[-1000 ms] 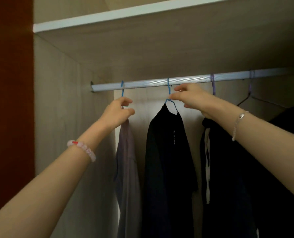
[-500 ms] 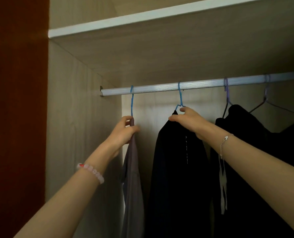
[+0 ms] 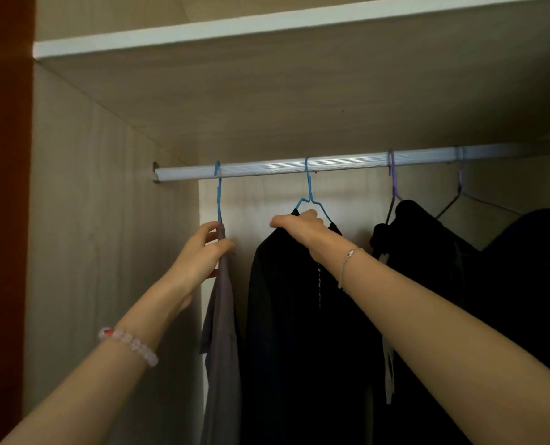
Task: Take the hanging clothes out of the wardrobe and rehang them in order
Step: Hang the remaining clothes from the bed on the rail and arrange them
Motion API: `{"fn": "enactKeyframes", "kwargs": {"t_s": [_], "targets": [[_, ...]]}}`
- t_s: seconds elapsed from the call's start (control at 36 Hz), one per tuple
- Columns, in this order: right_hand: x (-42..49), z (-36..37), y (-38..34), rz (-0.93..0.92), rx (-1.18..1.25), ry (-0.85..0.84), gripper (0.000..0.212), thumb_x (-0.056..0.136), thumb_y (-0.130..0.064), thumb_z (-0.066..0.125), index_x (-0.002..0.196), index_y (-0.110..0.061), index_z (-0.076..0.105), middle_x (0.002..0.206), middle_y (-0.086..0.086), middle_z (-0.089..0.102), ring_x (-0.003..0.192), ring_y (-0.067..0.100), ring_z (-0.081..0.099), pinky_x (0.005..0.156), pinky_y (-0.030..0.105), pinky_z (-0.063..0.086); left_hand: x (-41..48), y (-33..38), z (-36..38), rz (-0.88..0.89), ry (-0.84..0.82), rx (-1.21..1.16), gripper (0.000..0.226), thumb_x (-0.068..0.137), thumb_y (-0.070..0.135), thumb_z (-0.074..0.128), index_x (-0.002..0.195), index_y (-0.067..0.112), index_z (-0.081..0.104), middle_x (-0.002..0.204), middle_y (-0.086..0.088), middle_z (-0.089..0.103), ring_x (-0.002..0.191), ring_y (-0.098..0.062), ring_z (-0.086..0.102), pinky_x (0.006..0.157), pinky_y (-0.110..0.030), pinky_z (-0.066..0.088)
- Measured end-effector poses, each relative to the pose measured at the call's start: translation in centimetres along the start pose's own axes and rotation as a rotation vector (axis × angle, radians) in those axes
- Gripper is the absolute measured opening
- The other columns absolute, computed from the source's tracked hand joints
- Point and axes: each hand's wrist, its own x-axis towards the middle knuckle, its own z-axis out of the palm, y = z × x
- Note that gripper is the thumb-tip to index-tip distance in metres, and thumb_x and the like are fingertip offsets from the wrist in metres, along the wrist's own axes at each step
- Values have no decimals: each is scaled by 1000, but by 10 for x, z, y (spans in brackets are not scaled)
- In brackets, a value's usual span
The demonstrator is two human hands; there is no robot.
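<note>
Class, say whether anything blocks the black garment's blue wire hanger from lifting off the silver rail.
Nothing visible does: the right hand grips the black garment at its blue wire hanger, and space lies above the silver rail.

Below the left hand's [image 3: 203,252] grip, the grey garment [image 3: 222,316] is running off the bottom edge and hiding its blue hanger's [image 3: 218,194] shoulders. The right hand [image 3: 299,224] is covering the black garment's [image 3: 283,316] collar, and beyond it the dark clothes [image 3: 508,284] are merging in shadow.

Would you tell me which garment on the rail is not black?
The leftmost: the grey garment on a blue hanger, gripped by the left hand; the rest are black.
</note>
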Motion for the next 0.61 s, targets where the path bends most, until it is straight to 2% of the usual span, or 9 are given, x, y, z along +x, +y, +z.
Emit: {"fn": "enactKeyframes", "kwargs": {"t_s": [0.08, 0.14, 0.19, 0.25, 0.33, 0.39, 0.5, 0.56, 0.61], "targets": [[2, 0, 4, -6, 71, -2, 49, 78, -18, 54, 123, -3, 41, 117, 15, 53, 89, 24, 58, 56, 27, 43, -2, 0, -2, -6, 5, 1, 49, 91, 13, 51, 137, 22, 40, 131, 5, 47, 98, -12, 56, 70, -24, 44], [1, -6, 10, -47, 62, 22, 24, 81, -12, 49, 103, -4, 48, 85, 8, 52, 69, 19, 51, 51, 24, 36, -4, -1, -5, -15, 18, -7, 45, 90, 13, 52, 134, 22, 45, 130, 3, 52, 99, -15, 57, 72, -26, 45], [1, -16, 17, -84, 44, 62, 11, 83, -9, 47, 93, -5, 49, 72, 5, 45, 60, 17, 44, 53, 24, 34, -6, -2, -8, -29, 28, -11, 40, 90, 14, 52, 129, 21, 50, 123, 1, 57, 92, -13, 59, 66, -25, 45], [1, -28, 23, -109, 17, 90, 15, 83, -8, 49, 96, -2, 55, 76, 8, 49, 65, 19, 46, 61, 29, 41, -8, -2, -11, -33, 19, -3, 27, 89, 14, 51, 113, 23, 61, 114, -5, 64, 91, -17, 60, 67, -26, 46], [0, -44, 25, -109, -87, 76, 34, 86, -11, 53, 118, 1, 53, 110, 17, 58, 89, 24, 54, 85, 38, 49, -10, 1, -11, -26, 0, 10, 22, 88, 11, 51, 86, 30, 63, 101, -9, 65, 87, -18, 59, 67, -26, 45], [-4, -48, 21, -152, -253, 129, 46, 87, -14, 55, 129, 0, 44, 126, 18, 54, 105, 29, 56, 94, 40, 46, -11, 3, -10, -21, -6, 10, 22, 88, 10, 52, 84, 29, 62, 99, -9, 65, 85, -17, 60, 64, -25, 46], [-13, -36, 1, -401, -473, 280, 55, 85, -18, 53, 137, -9, 40, 135, 14, 47, 116, 34, 53, 93, 37, 43, -14, 5, -7, -9, -20, -1, 23, 89, 12, 51, 85, 33, 60, 99, -5, 64, 81, -11, 59, 64, -23, 46], [-18, -20, -12, -510, -445, 254, 53, 86, -19, 53, 137, -11, 43, 140, 11, 46, 123, 30, 49, 96, 33, 40, -17, 5, -6, -15, -30, -27, 22, 91, 14, 50, 86, 34, 59, 97, -2, 64, 81, -9, 60, 65, -22, 46], [-23, 1, -23, -513, -349, 137, 50, 87, -26, 56, 133, -9, 48, 137, 11, 52, 122, 27, 51, 100, 33, 41, -20, 5, -6, -15, -58, -44, 20, 91, 17, 50, 90, 34, 60, 96, 4, 65, 83, -6, 60, 64, -21, 44]]}}
